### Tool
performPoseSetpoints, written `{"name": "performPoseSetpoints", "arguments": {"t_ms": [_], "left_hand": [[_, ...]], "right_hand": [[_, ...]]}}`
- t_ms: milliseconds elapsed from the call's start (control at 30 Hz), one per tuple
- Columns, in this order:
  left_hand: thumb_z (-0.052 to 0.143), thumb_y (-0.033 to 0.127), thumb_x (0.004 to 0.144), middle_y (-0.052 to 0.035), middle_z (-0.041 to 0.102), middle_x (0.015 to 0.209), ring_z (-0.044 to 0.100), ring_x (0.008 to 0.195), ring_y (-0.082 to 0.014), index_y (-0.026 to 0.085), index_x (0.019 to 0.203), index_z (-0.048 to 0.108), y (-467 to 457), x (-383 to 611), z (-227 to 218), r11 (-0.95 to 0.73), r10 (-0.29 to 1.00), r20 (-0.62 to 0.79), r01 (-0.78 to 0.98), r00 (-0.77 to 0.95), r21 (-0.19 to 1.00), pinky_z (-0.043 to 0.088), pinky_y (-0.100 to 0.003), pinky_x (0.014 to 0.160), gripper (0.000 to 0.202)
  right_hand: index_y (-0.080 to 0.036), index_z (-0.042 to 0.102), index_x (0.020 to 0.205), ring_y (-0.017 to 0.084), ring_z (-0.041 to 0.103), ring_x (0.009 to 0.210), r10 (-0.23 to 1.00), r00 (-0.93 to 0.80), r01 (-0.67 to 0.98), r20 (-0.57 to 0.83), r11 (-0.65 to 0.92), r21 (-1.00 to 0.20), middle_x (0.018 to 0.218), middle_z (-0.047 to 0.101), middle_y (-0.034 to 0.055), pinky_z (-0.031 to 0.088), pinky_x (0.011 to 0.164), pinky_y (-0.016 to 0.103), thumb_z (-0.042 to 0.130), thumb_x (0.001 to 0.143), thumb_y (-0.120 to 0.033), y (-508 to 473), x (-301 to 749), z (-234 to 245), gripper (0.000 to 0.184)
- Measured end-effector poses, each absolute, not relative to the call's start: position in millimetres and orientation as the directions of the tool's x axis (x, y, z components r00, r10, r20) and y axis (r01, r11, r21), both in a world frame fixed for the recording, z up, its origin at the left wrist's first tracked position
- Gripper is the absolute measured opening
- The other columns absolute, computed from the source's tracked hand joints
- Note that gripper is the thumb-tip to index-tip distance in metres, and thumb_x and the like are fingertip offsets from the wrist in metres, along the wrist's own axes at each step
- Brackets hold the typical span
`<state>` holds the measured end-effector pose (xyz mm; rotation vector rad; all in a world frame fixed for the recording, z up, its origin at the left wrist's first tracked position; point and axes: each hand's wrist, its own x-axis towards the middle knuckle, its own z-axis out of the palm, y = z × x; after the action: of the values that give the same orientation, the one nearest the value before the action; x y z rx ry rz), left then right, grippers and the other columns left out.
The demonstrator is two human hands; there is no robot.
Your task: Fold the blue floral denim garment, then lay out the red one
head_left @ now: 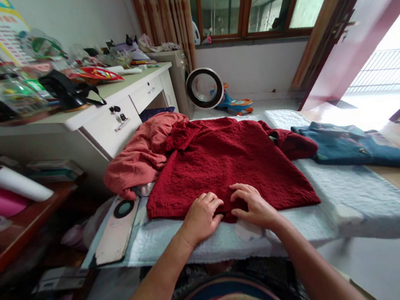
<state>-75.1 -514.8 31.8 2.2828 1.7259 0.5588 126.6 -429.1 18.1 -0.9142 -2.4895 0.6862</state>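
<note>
A dark red textured top (pixel 232 165) lies spread out in front of me, its hem towards me and its sleeves bunched at the far left and right. My left hand (pixel 202 216) rests at the middle of the hem, fingers curled over the cloth and thumb near the edge. Just beside it, my right hand (pixel 253 205) takes the same hem between bent fingers and thumb. Under the top is a light blue quilted cover (pixel 289 229). A coral-coloured garment (pixel 141 153) lies heaped at the far left, touching the top.
Folded dark blue jeans (pixel 352 146) lie on the right side. A pale flat case with a dark ring (pixel 116 229) sits at the left edge. Beyond stand a cluttered desk (pixel 117 89), a washing machine with its round door (pixel 205 88) open, and a blue-orange ride-on toy (pixel 236 102).
</note>
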Motion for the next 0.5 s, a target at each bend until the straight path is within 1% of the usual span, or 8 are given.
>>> {"name": "performPoseSetpoints", "arguments": {"t_ms": [100, 200, 267, 367, 433, 500], "left_hand": [[0.063, 0.018, 0.083, -0.0037, 0.061, 0.103, 0.055, 0.098, -0.0215, 0.023, 0.102, 0.064, -513.0, -75.1, 28.5, -0.287, 0.955, 0.166, 0.896, 0.244, 0.338, 0.047, -0.036, 0.091, 0.019], [0.057, 0.012, 0.085, -0.0036, 0.062, 0.102, 0.055, 0.098, -0.0207, 0.022, 0.098, 0.064, -511.0, -76.6, 26.6, -0.29, 0.954, 0.167, 0.903, 0.248, 0.316, 0.046, -0.035, 0.091, 0.018], [0.056, 0.011, 0.086, -0.0034, 0.062, 0.102, 0.055, 0.098, -0.0202, 0.022, 0.098, 0.064, -510.5, -77.5, 25.7, -0.285, 0.956, 0.166, 0.9, 0.242, 0.331, 0.046, -0.034, 0.091, 0.018], [0.06, 0.017, 0.086, -0.0028, 0.061, 0.104, 0.054, 0.098, -0.0202, 0.022, 0.098, 0.063, -511.8, -79.1, 24.9, -0.287, 0.956, 0.164, 0.881, 0.242, 0.377, 0.045, -0.034, 0.091, 0.014], [0.065, 0.021, 0.084, -0.0026, 0.06, 0.105, 0.053, 0.098, -0.0205, 0.022, 0.1, 0.062, -513.6, -80.0, 24.8, -0.289, 0.956, 0.164, 0.865, 0.241, 0.41, 0.045, -0.035, 0.091, 0.016], [0.067, 0.023, 0.083, -0.0026, 0.059, 0.107, 0.053, 0.1, -0.0209, 0.023, 0.103, 0.061, -515.7, -80.3, 24.7, -0.283, 0.958, 0.168, 0.854, 0.232, 0.437, 0.044, -0.035, 0.092, 0.022]], "right_hand": [[-0.022, 0.063, 0.099, 0.026, 0.044, 0.131, 0.647, -0.746, 0.47, 0.154, 0.676, -0.567, 0.139, 0.052, 0.01, 0.032, 0.11, 0.047, 0.067, 0.072, -0.021, -436.2, 131.7, 22.3, 0.027], [-0.021, 0.063, 0.101, 0.027, 0.042, 0.132, 0.636, -0.758, 0.47, 0.145, 0.686, -0.556, 0.141, 0.05, 0.0109, 0.03, 0.111, 0.047, 0.064, 0.071, -0.015, -437.4, 133.6, 21.0, 0.031], [-0.021, 0.063, 0.097, 0.026, 0.044, 0.13, 0.646, -0.746, 0.468, 0.159, 0.68, -0.564, 0.139, 0.053, 0.01, 0.032, 0.11, 0.047, 0.061, 0.072, -0.011, -436.6, 132.7, 18.4, 0.027], [-0.021, 0.064, 0.086, 0.025, 0.049, 0.125, 0.68, -0.707, 0.467, 0.195, 0.656, -0.593, 0.132, 0.058, 0.0087, 0.035, 0.106, 0.046, 0.057, 0.073, -0.008, -436.5, 129.6, 15.3, 0.019], [-0.021, 0.064, 0.082, 0.025, 0.051, 0.122, 0.698, -0.68, 0.463, 0.223, 0.645, -0.609, 0.128, 0.06, 0.0082, 0.037, 0.105, 0.046, 0.057, 0.074, -0.008, -438.0, 127.4, 14.4, 0.016], [-0.022, 0.064, 0.081, 0.025, 0.052, 0.12, 0.706, -0.662, 0.452, 0.25, 0.643, -0.618, 0.125, 0.061, 0.0076, 0.038, 0.104, 0.045, 0.057, 0.075, -0.009, -440.8, 125.6, 13.8, 0.016]]}}
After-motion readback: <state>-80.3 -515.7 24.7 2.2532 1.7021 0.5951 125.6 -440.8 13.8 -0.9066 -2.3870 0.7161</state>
